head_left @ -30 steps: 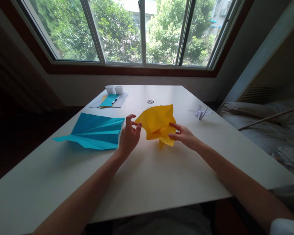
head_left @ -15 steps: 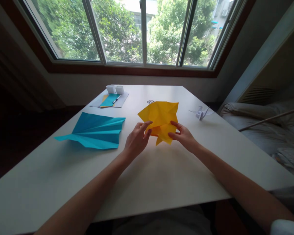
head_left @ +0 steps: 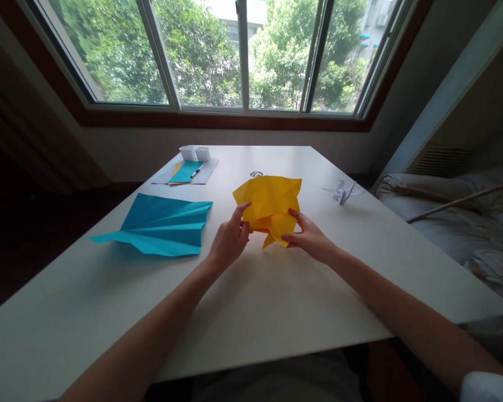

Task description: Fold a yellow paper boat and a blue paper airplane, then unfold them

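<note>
A creased sheet of yellow folding paper (head_left: 272, 195) is held up over the middle of the table, its corners bent and a small flap hanging at the bottom. My left hand (head_left: 229, 237) is at its lower left edge, index finger lying along the front, other fingers partly hidden. On the right edge, my right hand (head_left: 309, 237) pinches the sheet between thumb and fingers. Left of my hands lies blue paper (head_left: 163, 226) with fan-like creases. A white paper crane (head_left: 341, 193) stands to the right.
The white table (head_left: 276, 318) reaches to the window wall. At the back left, two small white containers (head_left: 187, 153) stand by sheets of paper (head_left: 184, 172) with a pen (head_left: 197, 171). A small dark-rimmed object (head_left: 256, 174) lies behind the yellow sheet. Cushions (head_left: 419, 201) are beyond the right edge.
The yellow paper and both hands have shifted slightly left and down in view. My left index finger has slid a little toward the paper's left side.
</note>
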`<state>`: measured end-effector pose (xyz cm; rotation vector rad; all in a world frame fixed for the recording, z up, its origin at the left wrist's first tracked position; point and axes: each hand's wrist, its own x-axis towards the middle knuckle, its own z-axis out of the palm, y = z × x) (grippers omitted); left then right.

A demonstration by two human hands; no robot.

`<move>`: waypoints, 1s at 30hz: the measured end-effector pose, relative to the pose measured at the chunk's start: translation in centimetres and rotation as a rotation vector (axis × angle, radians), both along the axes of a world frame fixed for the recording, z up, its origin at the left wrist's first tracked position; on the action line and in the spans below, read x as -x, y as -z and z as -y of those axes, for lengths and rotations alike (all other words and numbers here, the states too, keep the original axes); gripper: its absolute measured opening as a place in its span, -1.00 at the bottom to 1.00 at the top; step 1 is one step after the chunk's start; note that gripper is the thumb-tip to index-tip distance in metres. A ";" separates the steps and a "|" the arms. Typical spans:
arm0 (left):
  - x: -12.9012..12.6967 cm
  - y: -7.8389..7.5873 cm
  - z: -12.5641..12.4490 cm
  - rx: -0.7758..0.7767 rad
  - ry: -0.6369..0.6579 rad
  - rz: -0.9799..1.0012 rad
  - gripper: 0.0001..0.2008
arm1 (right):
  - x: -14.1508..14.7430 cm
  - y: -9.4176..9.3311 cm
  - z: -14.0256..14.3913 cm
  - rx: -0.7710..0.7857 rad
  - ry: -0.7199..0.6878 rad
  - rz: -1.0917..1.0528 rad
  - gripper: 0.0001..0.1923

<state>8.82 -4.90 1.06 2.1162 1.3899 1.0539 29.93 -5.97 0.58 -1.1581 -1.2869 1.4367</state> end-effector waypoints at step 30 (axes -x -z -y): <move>3.2 0.2 -2.8 0.309 -0.094 -0.150 -0.80 | -5.9 -2.6 -0.6 0.111 -0.378 0.715 -0.11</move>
